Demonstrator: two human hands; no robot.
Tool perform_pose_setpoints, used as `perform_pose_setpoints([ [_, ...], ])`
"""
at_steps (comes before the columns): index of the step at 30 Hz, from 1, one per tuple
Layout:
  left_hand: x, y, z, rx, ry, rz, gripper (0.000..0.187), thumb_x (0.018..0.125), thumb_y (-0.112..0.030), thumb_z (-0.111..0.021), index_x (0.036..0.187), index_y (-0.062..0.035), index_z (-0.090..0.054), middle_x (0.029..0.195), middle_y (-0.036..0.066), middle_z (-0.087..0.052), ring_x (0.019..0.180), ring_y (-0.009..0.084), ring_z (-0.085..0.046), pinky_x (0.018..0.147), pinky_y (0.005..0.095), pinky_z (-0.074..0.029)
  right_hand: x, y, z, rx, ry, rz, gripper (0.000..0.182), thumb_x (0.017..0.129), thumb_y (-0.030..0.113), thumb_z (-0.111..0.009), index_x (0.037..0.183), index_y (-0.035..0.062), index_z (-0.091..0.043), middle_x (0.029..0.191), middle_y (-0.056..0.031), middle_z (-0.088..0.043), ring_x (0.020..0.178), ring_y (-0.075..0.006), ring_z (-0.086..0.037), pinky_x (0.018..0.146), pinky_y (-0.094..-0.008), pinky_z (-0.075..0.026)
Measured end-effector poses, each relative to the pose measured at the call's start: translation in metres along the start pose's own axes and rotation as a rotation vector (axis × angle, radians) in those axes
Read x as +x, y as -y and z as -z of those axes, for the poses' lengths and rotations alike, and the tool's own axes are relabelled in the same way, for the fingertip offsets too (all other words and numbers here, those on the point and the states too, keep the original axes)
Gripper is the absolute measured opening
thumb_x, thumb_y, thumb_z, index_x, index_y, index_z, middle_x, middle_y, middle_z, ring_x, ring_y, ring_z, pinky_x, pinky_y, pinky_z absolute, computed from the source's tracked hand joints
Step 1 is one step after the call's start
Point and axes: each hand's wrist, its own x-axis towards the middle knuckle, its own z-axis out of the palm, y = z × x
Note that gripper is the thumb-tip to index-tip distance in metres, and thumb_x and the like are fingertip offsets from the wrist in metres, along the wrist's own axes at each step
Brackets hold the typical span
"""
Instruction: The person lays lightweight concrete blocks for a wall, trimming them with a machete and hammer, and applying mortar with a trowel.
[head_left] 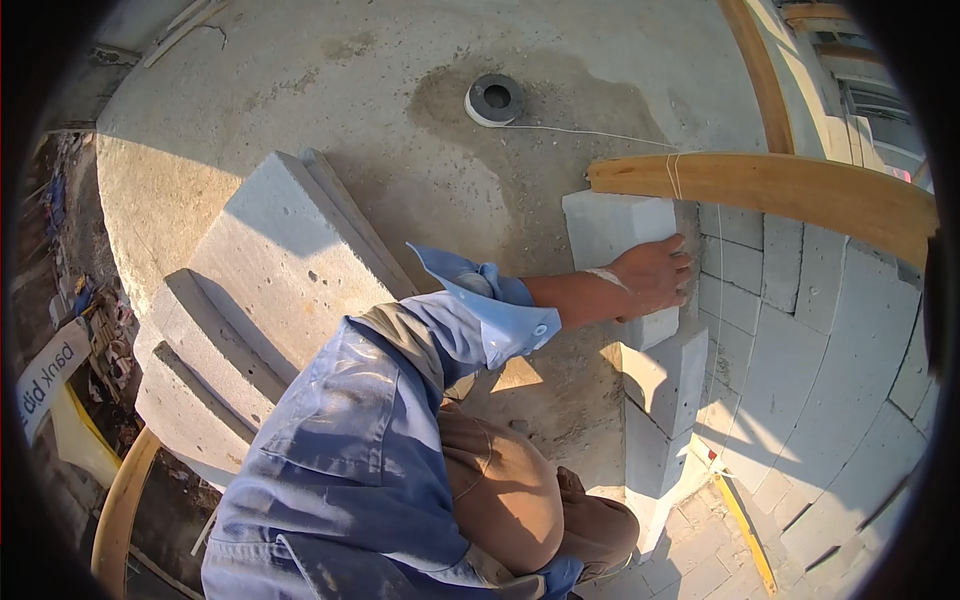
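Overhand, left hand [650,275] on block [615,222]

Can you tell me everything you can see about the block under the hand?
The block is pale grey and shaped like a long box, with flat sides and straight edges. It looks like concrete. The left hand lies across it, hiding its middle, with fingertips over its right edge. A wooden beam is by its upper end in the picture; I can't tell if they touch. More blocks sit near its lower end.
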Motion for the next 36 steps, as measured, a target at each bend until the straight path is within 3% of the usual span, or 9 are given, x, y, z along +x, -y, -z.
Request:
perform_pose_setpoints([
  [5,-0.002,0.005,0.007,-0.106,0.001,-0.008,0.079,0.062,-0.038,-0.09,0.134,-0.0233,-0.062,0.126,0.003,-0.06,0.13,0.0213,-0.049,0.122,0.0459,-0.022,-0.021,-0.011,-0.007,0.086,0.007,-0.023,0.051,0.097,0.044,-0.067,0.116,-0.0024,-0.064,0.094,-0.0132,-0.072,0.088,-0.019,-0.07,0.078,-0.0326,-0.057],
  [10,0.004,0.005,0.003,-0.059,0.042,0.007,0.095,0.061,-0.043,-0.091,0.146,-0.0252,-0.052,0.131,0.004,-0.058,0.133,0.0231,-0.048,0.121,0.0447,-0.025,-0.049,-0.028,-0.027,0.278,0.043,-0.057,0.05,0.097,0.043,-0.066,0.117,-0.0025,-0.064,0.093,-0.0131,-0.071,0.088,-0.0186,-0.069,0.079,-0.0323,-0.056],
  [12,0.004,0.004,0.004,-0.042,0.094,-0.043,0.099,0.06,-0.044,-0.091,0.148,-0.0255,-0.049,0.132,0.004,-0.058,0.134,0.0242,-0.047,0.121,0.0445,-0.025,-0.068,-0.027,-0.039,0.377,0.112,-0.057,0.049,0.097,0.043,-0.066,0.117,-0.0025,-0.064,0.092,-0.013,-0.071,0.088,-0.0185,-0.069,0.079,-0.0322,-0.056],
  [14,0.003,0.005,-0.001,-0.036,0.019,0.013,0.103,0.058,-0.045,-0.092,0.149,-0.0252,-0.048,0.133,0.006,-0.057,0.134,0.0268,-0.046,0.121,0.0449,-0.026,-0.091,-0.025,-0.047,0.499,0.19,-0.054,0.049,0.098,0.043,-0.066,0.117,-0.0025,-0.064,0.092,-0.013,-0.071,0.088,-0.0184,-0.069,0.079,-0.0321,-0.056],
  [18,0.004,0.002,0.011,0.008,0.081,-0.019,0.107,0.056,-0.044,-0.093,0.15,-0.025,-0.046,0.135,0.007,-0.056,0.135,0.0294,-0.045,0.12,0.0451,-0.027,-0.121,-0.016,-0.026,0.783,0.385,-0.001,0.048,0.098,0.042,-0.066,0.117,-0.0025,-0.064,0.091,-0.0129,-0.071,0.088,-0.0181,-0.069,0.079,-0.0319,-0.056],
  [21,0.01,0.002,0.015,0.022,0.101,0.0,0.109,0.055,-0.042,-0.093,0.152,-0.0254,-0.043,0.138,0.009,-0.054,0.135,0.0314,-0.044,0.119,0.047,-0.027,-0.076,-0.078,-0.025,0.676,0.201,0.032,0.052,0.096,0.045,-0.07,0.118,-0.0018,-0.063,0.091,-0.0099,-0.07,0.083,-0.0168,-0.067,0.075,-0.0307,-0.054],
  [23,0.012,0.003,0.022,0.026,0.243,0.003,0.112,0.056,-0.041,-0.094,0.153,-0.0248,-0.04,0.143,0.012,-0.05,0.136,0.0352,-0.042,0.119,0.0472,-0.026,-0.035,-0.117,-0.035,0.71,0.113,0.095,0.052,0.096,0.045,-0.07,0.118,-0.0019,-0.063,0.091,-0.0094,-0.07,0.081,-0.0167,-0.067,0.075,-0.0308,-0.054],
  [28,0.013,0.003,0.027,0.029,0.248,0.015,0.112,0.055,-0.036,-0.094,0.153,-0.0242,-0.04,0.144,0.012,-0.05,0.138,0.0375,-0.04,0.119,0.0484,-0.026,-0.021,-0.125,-0.042,0.676,-0.093,0.137,0.051,0.098,0.042,-0.067,0.123,-0.002,-0.063,0.092,-0.0092,-0.07,0.08,-0.0161,-0.066,0.075,-0.0288,-0.053],
  [36,0.013,0.008,0.025,0.027,0.255,0.027,0.105,0.053,-0.031,-0.093,0.146,-0.02,-0.046,0.144,0.013,-0.051,0.14,0.0379,-0.039,0.12,0.0497,-0.026,-0.036,-0.13,-0.04,0.739,-0.15,0.13,0.049,0.097,0.037,-0.067,0.123,-0.0042,-0.063,0.094,-0.0127,-0.071,0.08,-0.0177,-0.067,0.073,-0.0305,-0.052],
])
